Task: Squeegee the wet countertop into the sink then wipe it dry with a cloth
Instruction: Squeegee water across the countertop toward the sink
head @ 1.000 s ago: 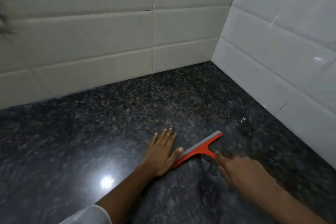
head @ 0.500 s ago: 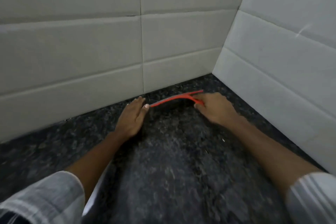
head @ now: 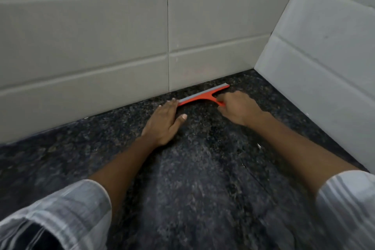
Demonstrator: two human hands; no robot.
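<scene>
A dark speckled granite countertop (head: 192, 189) was shown from the head view, bounded at the far side by a pale tiled back wall (head: 101, 36) and at the right by a tiled side wall (head: 324, 57). At the left, a striped sleeve (head: 56, 215) was seen, and the left hand (head: 164, 122) was laid flat on the stone with its fingers straight and close together, the fingertips touching the left end of the squeegee. The orange squeegee (head: 203, 95), with a grey rubber edge, was set on the countertop at the far side, just beside the foot of the back wall and near the corner. Its handle was gripped by the right hand (head: 237, 107), whose fingers were curled round it. A thin line of water and a small bright droplet (head: 259, 145) were visible on the stone to the right, near the right forearm. The squeegeeing stage was judged to be in progress, with the blade placed as if for the start of a stroke drawn toward the near side. Neither the sink nor the cloth was in view. The remaining strokes into the sink and the whole of the drying stage were judged to be left.
</scene>
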